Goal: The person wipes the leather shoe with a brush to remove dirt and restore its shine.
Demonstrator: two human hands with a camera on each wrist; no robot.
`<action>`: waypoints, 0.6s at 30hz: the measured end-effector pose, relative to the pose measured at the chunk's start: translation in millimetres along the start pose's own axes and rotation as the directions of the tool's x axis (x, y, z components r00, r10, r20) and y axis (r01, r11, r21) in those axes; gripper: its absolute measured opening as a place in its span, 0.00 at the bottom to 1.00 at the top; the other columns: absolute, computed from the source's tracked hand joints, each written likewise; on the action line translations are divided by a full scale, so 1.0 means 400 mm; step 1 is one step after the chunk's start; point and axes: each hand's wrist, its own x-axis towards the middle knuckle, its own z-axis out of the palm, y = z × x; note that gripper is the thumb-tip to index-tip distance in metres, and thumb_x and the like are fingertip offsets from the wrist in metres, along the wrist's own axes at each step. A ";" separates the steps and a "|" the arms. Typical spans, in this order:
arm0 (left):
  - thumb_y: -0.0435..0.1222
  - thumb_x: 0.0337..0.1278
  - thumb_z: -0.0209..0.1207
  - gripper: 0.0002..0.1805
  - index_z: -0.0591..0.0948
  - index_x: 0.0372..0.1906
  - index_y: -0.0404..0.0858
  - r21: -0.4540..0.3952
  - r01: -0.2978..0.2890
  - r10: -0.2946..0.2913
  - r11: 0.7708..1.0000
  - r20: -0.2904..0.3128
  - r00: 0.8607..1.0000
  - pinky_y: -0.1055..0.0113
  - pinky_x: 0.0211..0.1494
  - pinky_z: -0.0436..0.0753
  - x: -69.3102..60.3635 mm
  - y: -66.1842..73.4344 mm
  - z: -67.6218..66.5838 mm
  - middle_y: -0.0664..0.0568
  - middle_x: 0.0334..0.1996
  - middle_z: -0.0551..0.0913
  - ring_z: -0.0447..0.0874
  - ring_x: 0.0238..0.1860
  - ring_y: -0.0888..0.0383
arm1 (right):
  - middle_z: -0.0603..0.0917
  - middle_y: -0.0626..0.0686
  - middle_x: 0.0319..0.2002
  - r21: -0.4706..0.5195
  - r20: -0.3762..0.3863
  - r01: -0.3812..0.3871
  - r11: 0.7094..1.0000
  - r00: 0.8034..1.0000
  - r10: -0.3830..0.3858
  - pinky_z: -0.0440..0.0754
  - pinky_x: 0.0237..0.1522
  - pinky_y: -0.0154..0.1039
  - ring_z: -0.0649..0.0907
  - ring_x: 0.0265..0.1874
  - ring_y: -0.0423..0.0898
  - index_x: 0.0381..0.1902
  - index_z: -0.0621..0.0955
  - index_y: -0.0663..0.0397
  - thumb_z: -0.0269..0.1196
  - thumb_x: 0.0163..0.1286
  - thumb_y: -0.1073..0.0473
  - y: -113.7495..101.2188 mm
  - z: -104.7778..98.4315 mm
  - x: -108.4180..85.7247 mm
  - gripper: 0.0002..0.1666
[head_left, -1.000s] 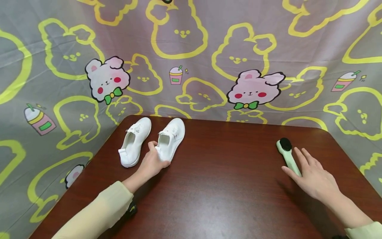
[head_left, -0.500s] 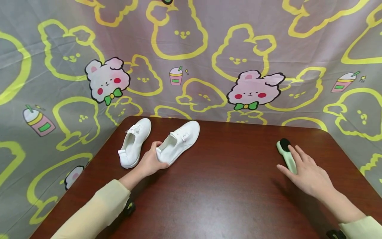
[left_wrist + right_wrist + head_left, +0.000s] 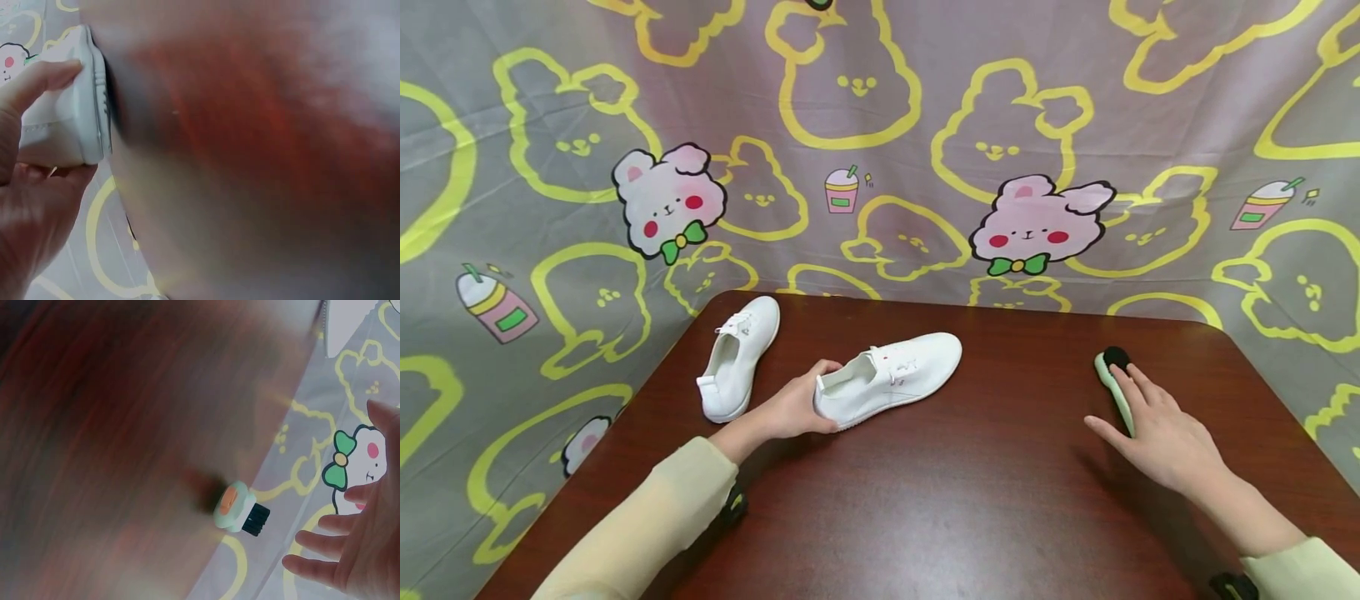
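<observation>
**Brush point(image 3: 239, 510) under my right hand point(image 3: 1172, 446)**

My left hand point(image 3: 793, 408) grips 1 white shoe point(image 3: 898, 379) by its heel, toe aimed rightward. My right hand, fingers loosely spread, holds nothing; beneath it the brush points lengthwise away from me, head farthest.

Before me: red-brown tabletop point(image 3: 992, 442), pale glare point(image 3: 910, 533) on my side; grey cartoon-printed cloth point(image 3: 902, 175) beyond, wrinkled.
</observation>
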 end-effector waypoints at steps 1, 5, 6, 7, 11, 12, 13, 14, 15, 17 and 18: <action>0.31 0.32 0.77 0.48 0.64 0.64 0.39 0.001 -0.010 0.010 1.000 0.017 1.000 0.58 0.51 0.73 0.005 0.000 0.001 0.45 0.51 0.78 0.76 0.46 0.52 | 0.54 0.73 0.70 0.000 0.001 0.001 1.000 1.000 -0.001 0.75 0.24 0.55 0.62 0.61 0.75 0.76 0.49 0.61 0.57 0.67 0.32 -0.001 0.000 0.000 0.56; 0.31 0.34 0.77 0.47 0.64 0.63 0.40 -0.035 -0.019 0.023 0.999 0.092 0.995 0.59 0.51 0.72 0.027 0.010 0.006 0.46 0.52 0.77 0.75 0.47 0.53 | 0.55 0.73 0.70 0.003 -0.002 0.009 1.000 1.000 -0.009 0.75 0.28 0.58 0.62 0.61 0.75 0.76 0.48 0.60 0.57 0.67 0.32 -0.003 0.000 -0.004 0.56; 0.31 0.34 0.77 0.46 0.64 0.63 0.40 -0.048 -0.022 0.027 0.999 0.107 0.994 0.60 0.51 0.73 0.033 0.013 0.009 0.47 0.51 0.77 0.75 0.46 0.53 | 0.55 0.73 0.70 0.003 -0.004 0.011 1.000 1.000 -0.011 0.75 0.28 0.58 0.62 0.61 0.75 0.76 0.48 0.60 0.56 0.67 0.32 -0.004 0.001 -0.004 0.56; 0.31 0.34 0.76 0.46 0.64 0.63 0.40 -0.059 -0.025 0.032 0.998 0.121 0.992 0.60 0.51 0.73 0.038 0.018 0.012 0.47 0.51 0.77 0.75 0.46 0.53 | 0.55 0.73 0.70 0.002 -0.008 0.014 1.000 1.000 -0.014 0.75 0.29 0.59 0.62 0.61 0.74 0.76 0.49 0.60 0.56 0.67 0.32 -0.004 0.001 -0.005 0.56; 0.29 0.32 0.76 0.46 0.65 0.62 0.40 -0.100 -0.055 0.071 0.993 0.163 0.984 0.61 0.51 0.73 0.061 0.035 0.028 0.48 0.50 0.77 0.75 0.46 0.54 | 0.57 0.71 0.69 -0.003 -0.049 0.035 0.999 0.998 -0.035 0.75 0.31 0.62 0.64 0.61 0.73 0.76 0.52 0.59 0.57 0.66 0.32 -0.010 0.001 -0.006 0.55; 0.29 0.32 0.76 0.45 0.65 0.62 0.39 -0.110 -0.062 0.081 0.992 0.173 0.982 0.61 0.51 0.73 0.066 0.039 0.033 0.48 0.50 0.77 0.75 0.46 0.54 | 0.58 0.71 0.69 -0.004 -0.065 0.044 0.999 0.997 -0.044 0.75 0.32 0.63 0.64 0.60 0.73 0.75 0.53 0.60 0.58 0.66 0.32 -0.013 0.001 -0.006 0.54; 0.29 0.32 0.76 0.45 0.65 0.62 0.39 -0.121 -0.065 0.087 0.991 0.186 0.979 0.61 0.51 0.73 0.072 0.044 0.037 0.49 0.50 0.77 0.75 0.47 0.54 | 0.60 0.70 0.68 -0.005 -0.081 0.052 0.999 0.995 -0.053 0.75 0.32 0.63 0.65 0.60 0.72 0.75 0.54 0.60 0.59 0.65 0.32 -0.017 0.002 -0.007 0.54; 0.29 0.32 0.76 0.45 0.66 0.62 0.39 -0.131 -0.066 0.092 0.989 0.199 0.976 0.61 0.52 0.73 0.078 0.048 0.041 0.49 0.51 0.77 0.75 0.47 0.54 | 0.61 0.70 0.68 -0.007 -0.097 0.063 0.998 0.993 -0.063 0.75 0.33 0.63 0.66 0.60 0.71 0.74 0.56 0.60 0.60 0.65 0.33 -0.021 0.003 -0.007 0.53; 0.28 0.32 0.76 0.46 0.65 0.62 0.39 -0.137 -0.066 0.094 0.988 0.211 0.973 0.62 0.52 0.72 0.083 0.053 0.044 0.49 0.51 0.77 0.74 0.47 0.54 | 0.63 0.69 0.67 -0.008 -0.113 0.075 0.997 0.991 -0.075 0.76 0.32 0.63 0.67 0.59 0.70 0.73 0.58 0.60 0.61 0.64 0.33 -0.025 0.005 -0.008 0.53; 0.28 0.32 0.76 0.46 0.65 0.62 0.39 -0.153 -0.069 0.104 0.986 0.235 0.966 0.62 0.53 0.72 0.093 0.061 0.049 0.49 0.52 0.76 0.74 0.48 0.54 | 0.65 0.68 0.65 -0.013 -0.144 0.098 0.995 0.985 -0.099 0.77 0.30 0.61 0.69 0.58 0.69 0.72 0.62 0.59 0.63 0.63 0.34 -0.036 0.008 -0.008 0.51; 0.27 0.32 0.75 0.46 0.65 0.62 0.39 -0.159 -0.068 0.106 0.985 0.245 0.964 0.62 0.53 0.72 0.098 0.064 0.051 0.49 0.52 0.76 0.74 0.48 0.54 | 0.66 0.67 0.65 -0.015 -0.157 0.110 0.994 0.981 -0.111 0.77 0.30 0.59 0.70 0.58 0.68 0.70 0.63 0.60 0.64 0.62 0.35 -0.042 0.009 -0.009 0.49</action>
